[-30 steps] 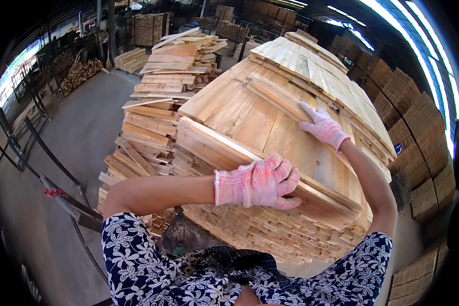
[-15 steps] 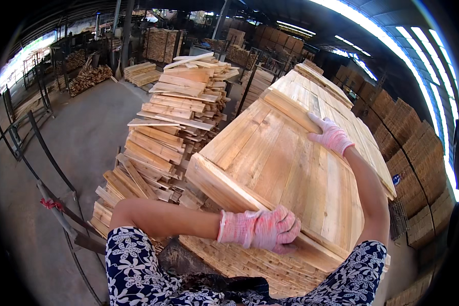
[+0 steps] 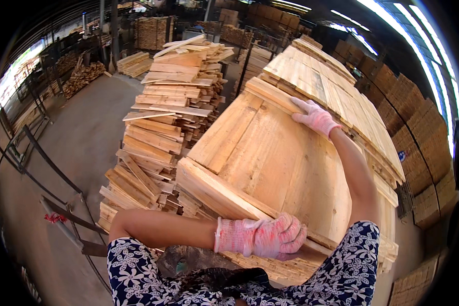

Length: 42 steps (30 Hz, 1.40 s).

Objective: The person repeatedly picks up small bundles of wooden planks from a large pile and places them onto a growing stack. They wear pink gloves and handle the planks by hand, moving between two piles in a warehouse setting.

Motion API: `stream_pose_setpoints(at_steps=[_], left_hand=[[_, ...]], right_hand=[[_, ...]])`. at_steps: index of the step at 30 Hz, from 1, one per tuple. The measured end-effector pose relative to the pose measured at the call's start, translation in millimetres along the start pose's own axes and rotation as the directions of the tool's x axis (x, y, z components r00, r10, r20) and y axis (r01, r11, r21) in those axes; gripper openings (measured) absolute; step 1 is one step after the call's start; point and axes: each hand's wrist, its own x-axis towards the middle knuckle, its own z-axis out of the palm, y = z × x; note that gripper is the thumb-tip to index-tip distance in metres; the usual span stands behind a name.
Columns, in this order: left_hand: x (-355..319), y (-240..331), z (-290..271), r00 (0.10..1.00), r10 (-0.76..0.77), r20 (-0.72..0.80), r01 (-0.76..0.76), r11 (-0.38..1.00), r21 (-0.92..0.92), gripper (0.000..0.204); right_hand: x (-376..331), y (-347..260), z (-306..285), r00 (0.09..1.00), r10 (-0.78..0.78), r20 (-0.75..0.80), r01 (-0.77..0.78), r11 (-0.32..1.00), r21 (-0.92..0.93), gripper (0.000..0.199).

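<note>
The left hand (image 3: 269,237) clamped its fingers on the near-edge plank (image 3: 217,195); the right hand (image 3: 316,118), fingers apart, rested on the far-edge plank (image 3: 272,94), apparently bracing the flat boards (image 3: 268,153) between.

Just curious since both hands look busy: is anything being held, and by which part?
The left hand grips the near board partway along its edge; the right hand is on the far strip, grip unclear.

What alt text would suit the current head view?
A person's gloved left hand curls at the near board on a large stack of wood, while the gloved right hand lies on a farther board. An uneven pile of planks stands to the left.
</note>
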Motion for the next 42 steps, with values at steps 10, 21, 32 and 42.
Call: stream_pose_setpoints(at_steps=[10, 21, 32, 42], left_hand=[[-3.4, -15.5, -11.3, 0.999, 0.011, 0.051, -0.007, 0.997, -0.081, 0.040], [38.3, 75.4, -39.0, 0.984, -0.181, 0.001, 0.179, 0.973, -0.148, 0.082], [90.0, 33.2, -25.4, 0.956, 0.070, 0.286, -0.018, 0.983, -0.181, 0.048], [131.3, -95.6, -20.9, 0.702, -0.036, 0.711, 0.137, 0.987, -0.085, 0.077]], right_hand=[[-104.7, 1.4, -41.5, 0.997, -0.073, 0.015, 0.074, 0.986, -0.151, 0.062], [-413.0, 171.0, 29.1, 0.903, 0.416, -0.110, -0.361, 0.872, 0.331, 0.068], [-371.1, 147.2, -5.4, 0.867, 0.476, -0.147, -0.495, 0.858, -0.137, 0.054], [-330.1, -19.2, -62.4, 0.975, -0.210, 0.073, 0.204, 0.975, 0.085, 0.088]])
